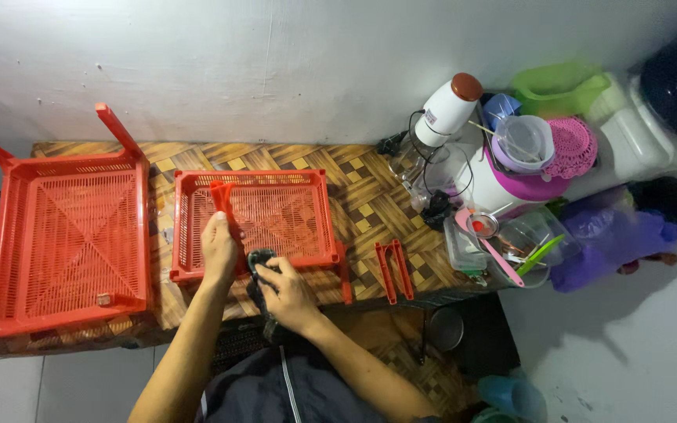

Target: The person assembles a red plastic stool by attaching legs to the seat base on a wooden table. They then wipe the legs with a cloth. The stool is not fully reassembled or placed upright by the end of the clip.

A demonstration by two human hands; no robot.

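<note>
Your left hand [219,249] is wrapped around an orange leg piece [226,205] lying over the small orange tray [319,215] mid-table. Your right hand [285,291] presses a dark cloth [259,260] at the tray's front edge. Larger tray [9,235] sits left, spare legs [393,270] right.

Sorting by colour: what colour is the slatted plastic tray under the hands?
Orange-red slatted plastic tray, head view.

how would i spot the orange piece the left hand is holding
On the patterned tabletop sit two orange mesh trays; take the smaller tray, nearer the middle. The left hand grips an orange leg piece standing up over it, unlike the pair of legs lying flat.
</note>
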